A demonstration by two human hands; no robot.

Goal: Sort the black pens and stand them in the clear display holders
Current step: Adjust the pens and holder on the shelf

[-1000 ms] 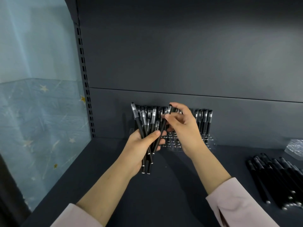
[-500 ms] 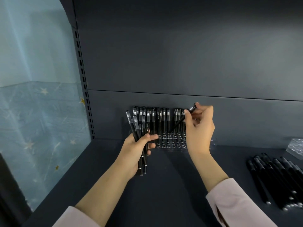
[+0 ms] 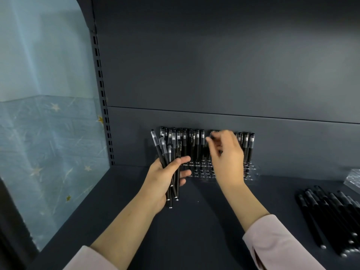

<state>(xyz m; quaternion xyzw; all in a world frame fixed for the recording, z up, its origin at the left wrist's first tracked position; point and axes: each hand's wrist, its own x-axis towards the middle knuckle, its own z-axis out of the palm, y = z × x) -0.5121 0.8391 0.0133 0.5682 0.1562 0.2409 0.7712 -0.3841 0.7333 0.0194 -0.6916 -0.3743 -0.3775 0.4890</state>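
At the back of the dark grey metal shelf [image 3: 214,215], close against its rear panel [image 3: 214,75], stands a clear plastic display holder [image 3: 251,172] with rows of round sockets. A line of upright black pens [image 3: 196,145] with silver-banded caps fills its rear sockets from end to end.

The left hand [image 3: 163,178] has its fingers and thumb curled round a bundle of black pens [image 3: 165,151] of the same kind. They are held caps up and leaning slightly left, and their lower ends poke out below the palm. The bundle hangs above the shelf, just in front of the holder's left end.

The right hand [image 3: 228,158] is raised in front of the middle of the standing row, its fingers bunched near the caps. It is smeared by motion. A dark tip at the fingertips may be a pen cap, but I cannot tell whether the hand pinches a pen or only touches the row.

Well apart to the right, a loose pile of black pens [image 3: 331,211] lies flat on the shelf. A crinkled clear plastic wrapper [image 3: 353,179] sits beyond it at the edge of view.

On the left, a slotted metal upright [image 3: 100,94] borders a pale blue wall covering [image 3: 48,143] dotted with gold stars. Pale pink sleeves [image 3: 272,246] cover both forearms near the bottom of the view.
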